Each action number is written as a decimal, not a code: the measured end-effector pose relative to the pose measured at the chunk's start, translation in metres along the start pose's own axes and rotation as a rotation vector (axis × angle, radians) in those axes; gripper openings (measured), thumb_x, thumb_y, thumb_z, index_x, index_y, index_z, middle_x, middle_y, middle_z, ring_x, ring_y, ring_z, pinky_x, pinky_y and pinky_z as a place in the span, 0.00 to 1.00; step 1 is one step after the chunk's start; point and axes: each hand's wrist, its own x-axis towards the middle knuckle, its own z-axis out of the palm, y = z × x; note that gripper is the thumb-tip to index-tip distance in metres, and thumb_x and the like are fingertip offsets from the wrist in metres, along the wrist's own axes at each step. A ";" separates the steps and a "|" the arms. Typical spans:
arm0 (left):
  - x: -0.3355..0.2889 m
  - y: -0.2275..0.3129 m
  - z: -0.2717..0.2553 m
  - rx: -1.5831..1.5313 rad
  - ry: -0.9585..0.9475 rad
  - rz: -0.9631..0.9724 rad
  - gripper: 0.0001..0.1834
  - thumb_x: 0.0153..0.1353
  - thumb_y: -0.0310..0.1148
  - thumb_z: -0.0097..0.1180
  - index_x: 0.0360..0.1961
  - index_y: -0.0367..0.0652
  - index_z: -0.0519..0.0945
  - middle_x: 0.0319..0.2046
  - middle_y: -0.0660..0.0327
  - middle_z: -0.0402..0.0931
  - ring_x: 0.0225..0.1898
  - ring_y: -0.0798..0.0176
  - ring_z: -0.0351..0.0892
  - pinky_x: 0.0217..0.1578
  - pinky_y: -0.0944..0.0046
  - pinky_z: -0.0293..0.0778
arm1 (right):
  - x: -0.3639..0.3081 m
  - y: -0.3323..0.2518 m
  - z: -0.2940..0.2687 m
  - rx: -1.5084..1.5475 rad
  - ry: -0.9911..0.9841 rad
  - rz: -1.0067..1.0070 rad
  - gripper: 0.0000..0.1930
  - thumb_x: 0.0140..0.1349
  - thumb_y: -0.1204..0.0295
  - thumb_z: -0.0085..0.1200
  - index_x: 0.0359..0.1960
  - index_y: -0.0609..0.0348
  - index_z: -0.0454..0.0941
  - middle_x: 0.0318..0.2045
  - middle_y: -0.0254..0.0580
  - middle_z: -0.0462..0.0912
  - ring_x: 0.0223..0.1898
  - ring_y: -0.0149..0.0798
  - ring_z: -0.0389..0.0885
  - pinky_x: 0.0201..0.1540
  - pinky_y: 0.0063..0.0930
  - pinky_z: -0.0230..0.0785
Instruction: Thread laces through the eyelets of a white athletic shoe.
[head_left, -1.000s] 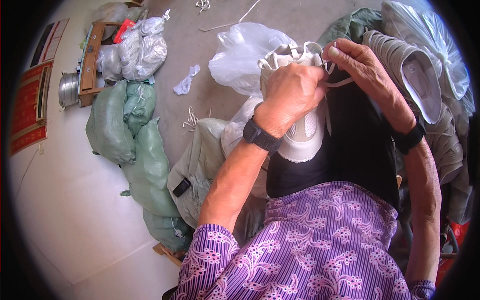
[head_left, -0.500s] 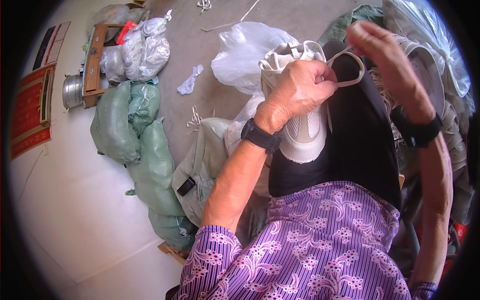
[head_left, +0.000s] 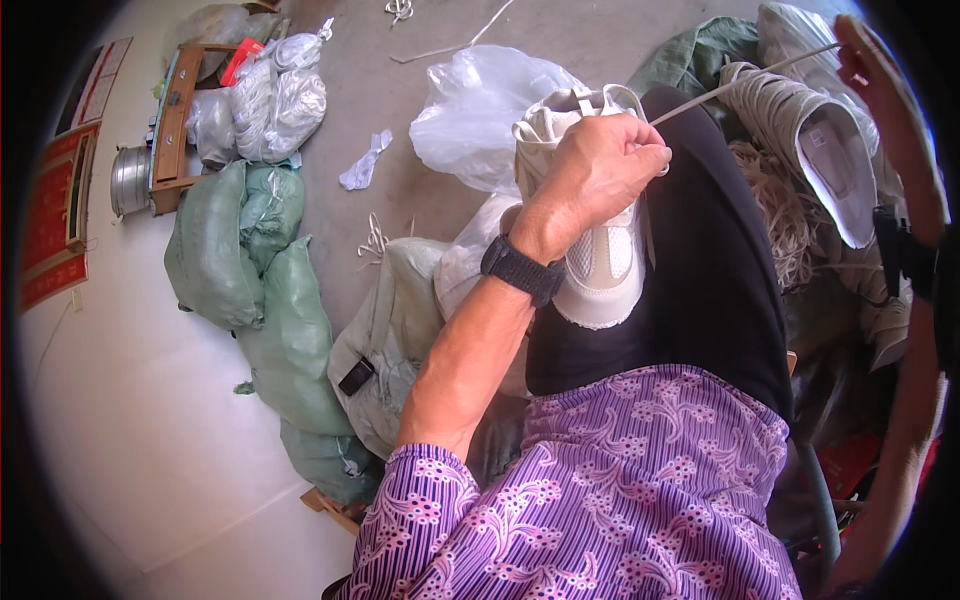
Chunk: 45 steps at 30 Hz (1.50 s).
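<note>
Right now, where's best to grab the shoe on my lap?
Probably by its rounded toe, coming from your body's side. The shoe lies with that end toward you and uncovered, while your left hand covers the laced middle and the lace stretches straight out to your right hand.

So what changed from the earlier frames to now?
The right hand swung outward to the upper right, away from the shoe, drawing the lace from a slack loop into a straight line. The left hand stayed at the shoe, which still lies over the black trousers.
</note>
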 end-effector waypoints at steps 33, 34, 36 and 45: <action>-0.039 -0.054 -0.044 -0.293 0.480 0.008 0.10 0.60 0.37 0.59 0.34 0.40 0.78 0.22 0.71 0.70 0.19 0.79 0.65 0.21 0.75 0.65 | -0.068 0.011 0.184 -0.849 -0.304 -0.466 0.11 0.56 0.69 0.55 0.20 0.59 0.71 0.23 0.40 0.70 0.31 0.43 0.70 0.40 0.38 0.59; -0.042 -0.053 -0.043 -0.365 0.456 -0.005 0.10 0.60 0.36 0.58 0.33 0.39 0.78 0.20 0.71 0.69 0.19 0.78 0.65 0.22 0.74 0.65 | -0.069 0.010 0.184 -0.832 -0.304 -0.466 0.12 0.56 0.69 0.55 0.19 0.58 0.70 0.22 0.40 0.69 0.30 0.43 0.70 0.40 0.38 0.59; -0.046 -0.051 -0.043 -0.417 0.449 -0.004 0.10 0.60 0.36 0.57 0.32 0.39 0.77 0.19 0.70 0.68 0.18 0.77 0.65 0.22 0.74 0.65 | -0.070 0.010 0.184 -0.817 -0.304 -0.463 0.13 0.56 0.69 0.55 0.18 0.58 0.69 0.22 0.41 0.69 0.30 0.44 0.69 0.40 0.39 0.59; -0.058 -0.050 -0.038 -0.463 0.462 -0.033 0.08 0.58 0.33 0.54 0.29 0.39 0.76 0.17 0.69 0.66 0.18 0.75 0.65 0.22 0.73 0.65 | -0.043 0.005 0.186 -0.623 -0.233 -0.331 0.07 0.54 0.74 0.54 0.34 0.63 0.75 0.31 0.46 0.75 0.39 0.49 0.76 0.42 0.43 0.66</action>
